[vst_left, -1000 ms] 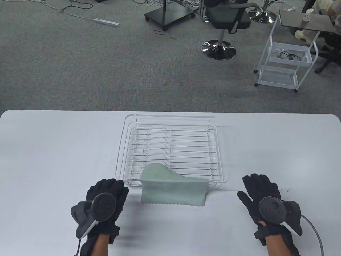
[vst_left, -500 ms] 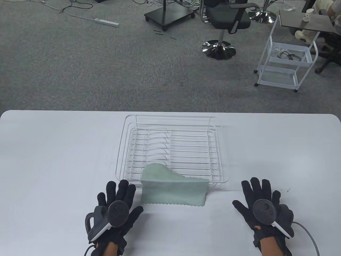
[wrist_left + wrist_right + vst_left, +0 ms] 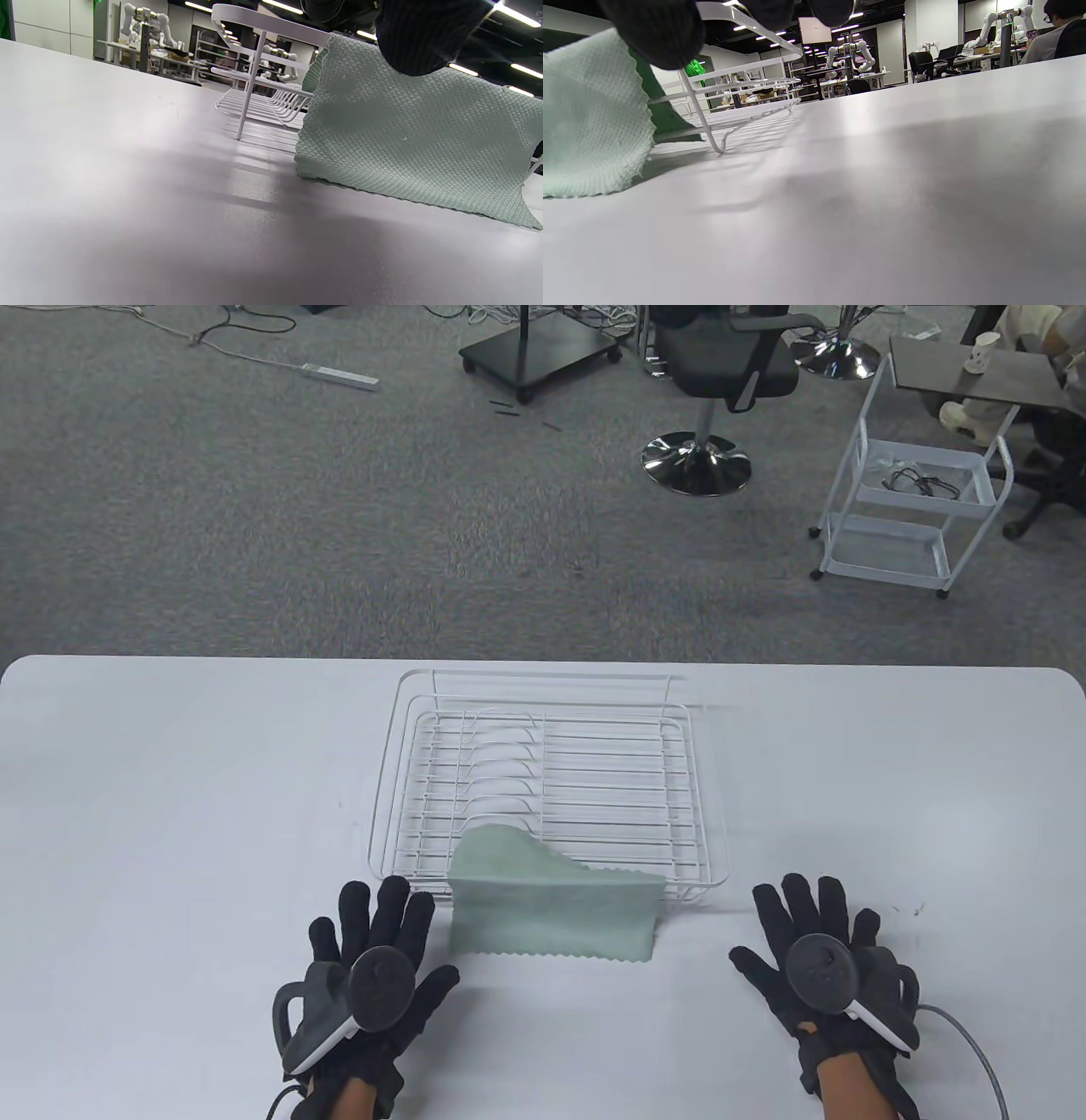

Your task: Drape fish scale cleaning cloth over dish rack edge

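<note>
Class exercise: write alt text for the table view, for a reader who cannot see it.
A pale green cloth hangs over the near edge of a white wire dish rack on a white table. The left hand and right hand lie open either side, touching neither.

A robotics lab in an office space: grey carpet [image 3: 254,517], swivel chair [image 3: 721,373], utility cart [image 3: 916,500], robot arms [image 3: 855,48] on distant benches.

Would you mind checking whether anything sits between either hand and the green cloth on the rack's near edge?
Nothing visible does. The left hand and right hand lie flat on bare table either side of the cloth, which hangs over the dish rack near edge.
</note>
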Available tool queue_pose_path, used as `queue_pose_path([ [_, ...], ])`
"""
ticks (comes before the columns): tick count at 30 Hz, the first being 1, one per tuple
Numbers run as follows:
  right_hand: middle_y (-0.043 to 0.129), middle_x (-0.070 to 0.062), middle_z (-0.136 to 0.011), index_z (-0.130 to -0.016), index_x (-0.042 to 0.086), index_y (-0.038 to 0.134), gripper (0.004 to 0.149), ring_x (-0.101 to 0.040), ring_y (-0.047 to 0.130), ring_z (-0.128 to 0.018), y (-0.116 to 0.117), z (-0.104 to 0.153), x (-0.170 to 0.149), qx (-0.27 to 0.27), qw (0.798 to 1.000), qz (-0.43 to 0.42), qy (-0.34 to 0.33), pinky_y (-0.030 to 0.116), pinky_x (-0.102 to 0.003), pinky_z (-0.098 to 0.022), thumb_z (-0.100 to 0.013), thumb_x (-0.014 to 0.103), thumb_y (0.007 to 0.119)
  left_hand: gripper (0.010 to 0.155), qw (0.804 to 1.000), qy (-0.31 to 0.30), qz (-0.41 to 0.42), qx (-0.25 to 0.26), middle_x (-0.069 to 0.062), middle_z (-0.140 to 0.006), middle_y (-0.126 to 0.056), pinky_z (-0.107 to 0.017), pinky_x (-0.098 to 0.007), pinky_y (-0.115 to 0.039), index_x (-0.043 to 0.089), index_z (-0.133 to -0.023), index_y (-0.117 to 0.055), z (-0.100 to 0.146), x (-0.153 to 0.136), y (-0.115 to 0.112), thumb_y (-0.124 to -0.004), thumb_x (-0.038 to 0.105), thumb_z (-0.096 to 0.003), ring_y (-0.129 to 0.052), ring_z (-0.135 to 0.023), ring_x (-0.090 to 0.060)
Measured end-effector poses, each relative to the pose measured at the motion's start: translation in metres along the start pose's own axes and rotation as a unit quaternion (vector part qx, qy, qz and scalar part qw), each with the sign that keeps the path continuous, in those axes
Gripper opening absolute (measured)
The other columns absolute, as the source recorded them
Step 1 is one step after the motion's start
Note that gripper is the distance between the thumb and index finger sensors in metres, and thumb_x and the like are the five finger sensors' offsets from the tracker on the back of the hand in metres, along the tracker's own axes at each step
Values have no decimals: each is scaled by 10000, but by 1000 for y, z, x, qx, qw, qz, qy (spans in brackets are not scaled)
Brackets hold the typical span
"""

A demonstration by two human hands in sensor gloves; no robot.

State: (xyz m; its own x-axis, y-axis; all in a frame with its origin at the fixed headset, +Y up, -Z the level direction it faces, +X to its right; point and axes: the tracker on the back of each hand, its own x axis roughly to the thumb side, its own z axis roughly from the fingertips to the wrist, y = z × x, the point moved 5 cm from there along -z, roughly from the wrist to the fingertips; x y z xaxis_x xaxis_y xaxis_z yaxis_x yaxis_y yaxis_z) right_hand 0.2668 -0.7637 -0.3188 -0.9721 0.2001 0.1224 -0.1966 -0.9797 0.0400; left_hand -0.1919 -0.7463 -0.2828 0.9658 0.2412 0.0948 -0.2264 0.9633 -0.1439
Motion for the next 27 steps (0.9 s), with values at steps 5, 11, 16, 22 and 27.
queue_pose_path([
  [5, 282, -136, -1217, -1151, 270, 347, 721, -467, 134, -1076, -1, -1, 3, -7, 1000, -2, -7, 211, -760, -692, -592, 616, 643, 851, 1000, -7, 5, 12, 49, -1228, -125, -730, -678, -118, 308, -1208, -298, 4, 0, 3, -728, 622, -544, 23, -1088, -345],
  [11, 296, -142, -1213, -1149, 261, 360, 705, -469, 148, -1075, 2, -2, 7, -4, 1000, 6, -8, 220, -757, -694, -596, 595, 643, 833, 1000, -9, 3, 9, 51, -1229, -132, -731, -675, -118, 309, -1207, -304, 4, 1, 2, -722, 609, -551, 21, -1090, -341],
  [16, 308, -147, -1211, -1147, 258, 370, 694, -470, 161, -1075, 2, -2, 8, -6, 1000, 1, -12, 232, -755, -696, -599, 584, 643, 833, 1000, -11, 6, 9, 49, -1231, -137, -732, -674, -120, 309, -1207, -307, 4, 2, 2, -722, 610, -551, 17, -1092, -339],
  [22, 315, -149, -1209, -1146, 253, 377, 688, -473, 166, -1074, 4, -3, 7, -2, 1000, -2, -11, 234, -754, -696, -601, 576, 643, 830, 1000, -12, 7, -7, 34, -1232, -148, -738, -675, -138, 303, -1208, -314, 1, 2, -3, -722, 605, -551, 6, -1093, -349],
  [27, 322, -151, -1208, -1146, 251, 383, 685, -473, 173, -1074, 1, -1, 8, -9, 1000, -10, -15, 238, -754, -696, -600, 571, 645, 827, 1000, -13, 4, -13, 35, -1233, -152, -739, -675, -139, 302, -1209, -319, 0, 4, -6, -721, 606, -553, 4, -1094, -348],
])
